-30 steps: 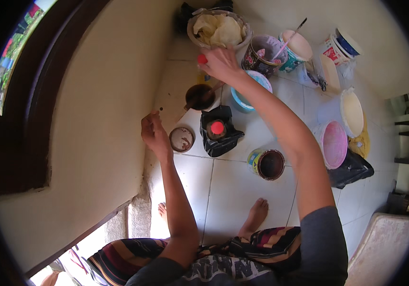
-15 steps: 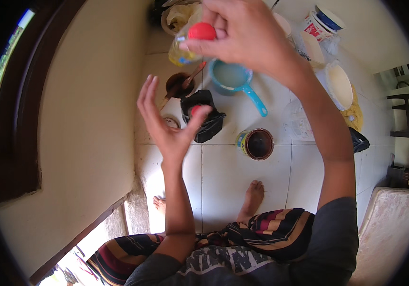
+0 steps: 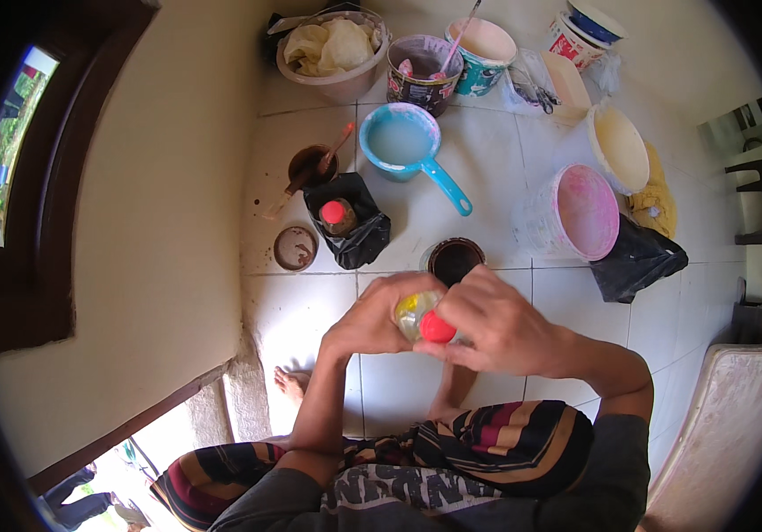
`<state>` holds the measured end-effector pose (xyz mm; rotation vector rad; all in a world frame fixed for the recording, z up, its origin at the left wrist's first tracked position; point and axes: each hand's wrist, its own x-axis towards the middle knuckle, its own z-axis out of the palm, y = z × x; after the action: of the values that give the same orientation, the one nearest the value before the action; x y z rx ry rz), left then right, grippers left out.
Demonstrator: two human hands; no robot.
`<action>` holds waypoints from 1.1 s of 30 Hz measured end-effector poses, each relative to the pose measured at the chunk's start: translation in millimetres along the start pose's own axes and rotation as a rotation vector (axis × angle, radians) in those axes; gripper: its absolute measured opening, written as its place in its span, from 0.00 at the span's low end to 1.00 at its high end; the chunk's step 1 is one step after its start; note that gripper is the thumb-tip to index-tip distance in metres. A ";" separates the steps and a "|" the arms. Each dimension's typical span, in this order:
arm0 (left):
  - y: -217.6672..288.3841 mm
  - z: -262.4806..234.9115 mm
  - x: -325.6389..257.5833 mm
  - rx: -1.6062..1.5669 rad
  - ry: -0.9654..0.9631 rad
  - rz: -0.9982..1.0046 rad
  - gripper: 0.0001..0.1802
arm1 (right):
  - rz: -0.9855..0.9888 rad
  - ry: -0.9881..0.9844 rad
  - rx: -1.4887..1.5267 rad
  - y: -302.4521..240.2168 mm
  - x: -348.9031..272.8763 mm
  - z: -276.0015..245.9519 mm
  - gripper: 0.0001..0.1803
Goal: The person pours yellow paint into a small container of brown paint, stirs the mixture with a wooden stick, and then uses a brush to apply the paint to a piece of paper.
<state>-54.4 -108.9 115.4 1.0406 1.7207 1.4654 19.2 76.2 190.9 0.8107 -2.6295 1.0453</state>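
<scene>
Red-capped clear bottle [image 3: 418, 317] (cap toward the person) held between left hand [image 3: 372, 321] and right hand [image 3: 496, 330].

Mostly covered by the left hand [image 3: 372, 321] and right hand [image 3: 496, 328]: a small bottle [image 3: 414, 312] with red cap [image 3: 437, 328], contents unreadable. Half swallowed by a black bag [image 3: 359, 235]: a second bottle [image 3: 338, 217]. Partly hidden behind the right hand: a dark tin [image 3: 454, 259].

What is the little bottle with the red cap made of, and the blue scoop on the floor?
The small bottle held between the left hand and right hand looks like clear plastic, see-through with yellowish contents, with a glossy red cap, likely plastic too. The blue scoop seems moulded plastic: one even colour, smooth rim and handle, smeared pale inside.
</scene>
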 end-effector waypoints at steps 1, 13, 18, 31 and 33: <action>0.3 1.0 -0.8 -0.022 -0.087 -0.041 0.29 | -0.003 -0.043 0.010 0.7 -7.9 4.1 0.18; -32.6 12.5 -8.7 -0.032 -0.245 -0.214 0.31 | -0.026 -0.220 0.139 15.2 -49.7 13.6 0.17; -43.1 22.6 -5.6 0.010 -0.118 -0.170 0.30 | 0.264 -0.011 0.179 11.6 -52.3 16.2 0.23; -44.3 11.4 13.1 0.292 0.059 -0.419 0.26 | 0.372 0.530 0.031 46.9 -89.2 -33.3 0.23; -48.6 14.9 15.9 0.417 0.064 -0.451 0.26 | 0.407 0.642 0.022 51.8 -103.2 -38.2 0.23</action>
<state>-57.0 -90.9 65.3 0.7339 2.1903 0.8851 75.3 176.5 150.9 -0.0845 -2.2461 1.1780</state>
